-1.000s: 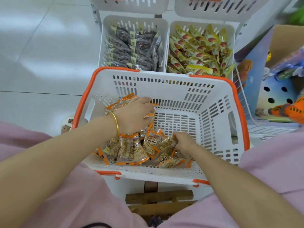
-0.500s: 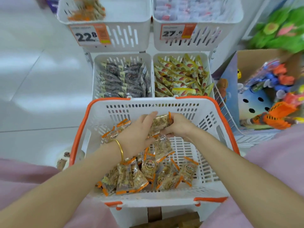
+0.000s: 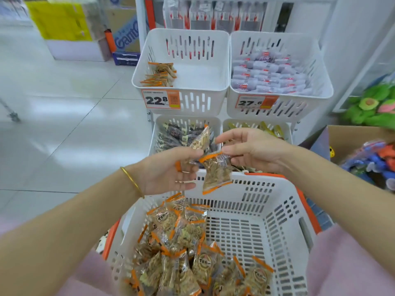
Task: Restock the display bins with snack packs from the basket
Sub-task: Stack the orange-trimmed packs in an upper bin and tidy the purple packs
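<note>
Premises: a shop aisle with a pale, glossy tiled floor (image 3: 64,124); cardboard boxes (image 3: 70,28) stand at 11 o'clock. At 12 o'clock the upper left bin (image 3: 198,101), priced 22.8, holds only a few orange-edged packs (image 3: 159,74) tucked into its 9 o'clock corner. It is judged the bin due for restocking, since its stock matches the basket's. The basket (image 3: 277,210), at 6 o'clock, carries the bulk of the snack packs (image 3: 181,242), heaped in its 7 o'clock half. The left hand (image 3: 166,171) is raised over the basket's far rim, fingers curled round an upright pack (image 3: 201,138); whether more lie in the palm cannot be told. Just at its 3 o'clock a hanging pack (image 3: 217,171) dangles by its top seal, pinched by the right hand (image 3: 256,150), apparently being passed across so one hand carries a bundle to the bin. The upper right bin (image 3: 320,90), at 1 o'clock, looks well filled with pale packs.
</note>
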